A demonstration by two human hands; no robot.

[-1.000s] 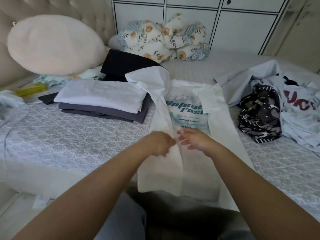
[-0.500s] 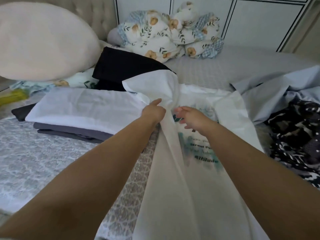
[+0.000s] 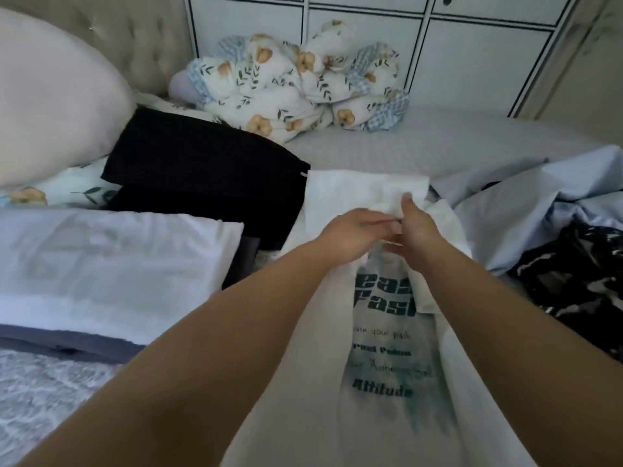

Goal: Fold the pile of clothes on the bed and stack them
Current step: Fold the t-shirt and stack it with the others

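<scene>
At the far left a large, smooth, rounded pillow [image 3: 50, 106] is leaned against a tufted headboard [image 3: 141, 38]. Below it a folded stack [image 3: 111, 267] is seen on the bed [image 3: 438, 143]: a white garment lies flat on top, with a grey layer showing under its near edge. Behind the stack a black garment [image 3: 202, 173] is laid folded, matte and roughly rectangular. A bundled floral quilt [image 3: 296, 85], soft and lumpy with checked patches, is set against the white panelled cupboard [image 3: 472, 52] at the back.

In the middle a white T-shirt [image 3: 381, 382] is spread on the bed, its long axis running from the viewer away towards the cupboard, its far end just right of the black garment. The cloth looks thin and smooth; dark teal lettering is printed on the upper face, read upright from the near end. Long side folds are turned in over the print from both sides.

The left hand [image 3: 354, 237] is placed at the shirt's far part, fingers curled over the left fold; whether cloth is truly pinched cannot be told. The right hand [image 3: 418, 227] is closed on a bunched bit of white cloth near the far end, thumb raised. The two hands are touching.

To the right a crumpled pale blue garment [image 3: 526, 203] is heaped, and a black-and-white patterned garment [image 3: 580, 278] lies beside it, near the right edge.
</scene>
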